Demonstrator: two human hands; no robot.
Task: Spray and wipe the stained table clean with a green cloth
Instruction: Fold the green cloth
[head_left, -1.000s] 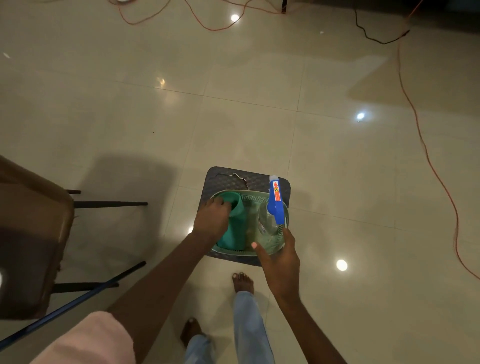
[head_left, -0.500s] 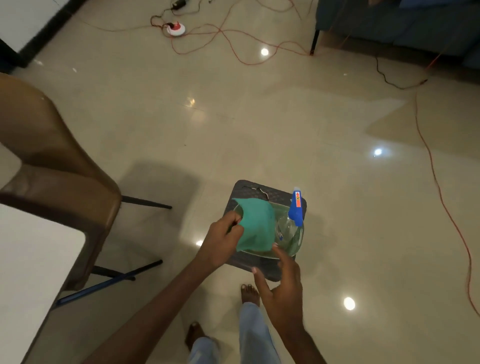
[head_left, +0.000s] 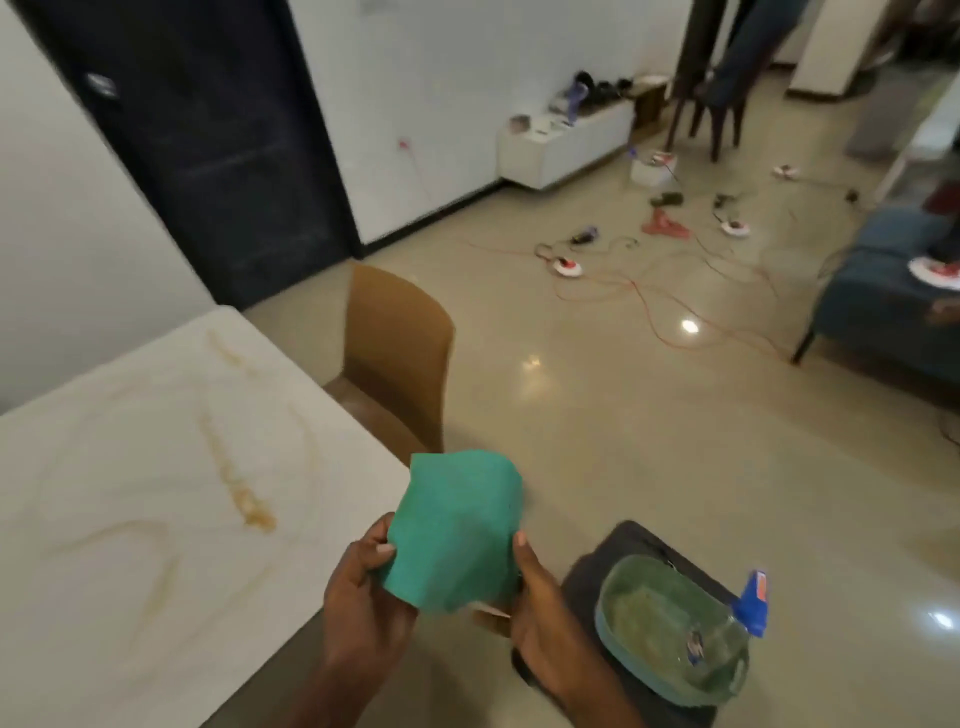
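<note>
Item: green cloth. Held up in the air between both hands, beside the near corner of the worktop and above the floor. The left hand pinches its left edge, thumb on the near face; the right hand grips its right edge with curled fingers. The two-handed hold is judged to be for spreading or refolding the cloth before wiping. No print is seen on the cloth; a small pale tab shows at its lower edge, too small to be read.

Item: worktop, white. Brown stains are marked across it in a long streak and fainter curved smears. No wiping is judged to have been begun.

Item: spray bottle, clear body, blue head. Laid in a green basket, which rests on a dark stool at the person's right, judged to be kept there within reach. An orange label is carried on the blue head; its writing cannot be read.

Item: brown chair. Stood at the far edge of the worktop.

Item: orange cables. Trailed over the floor beyond.
</note>
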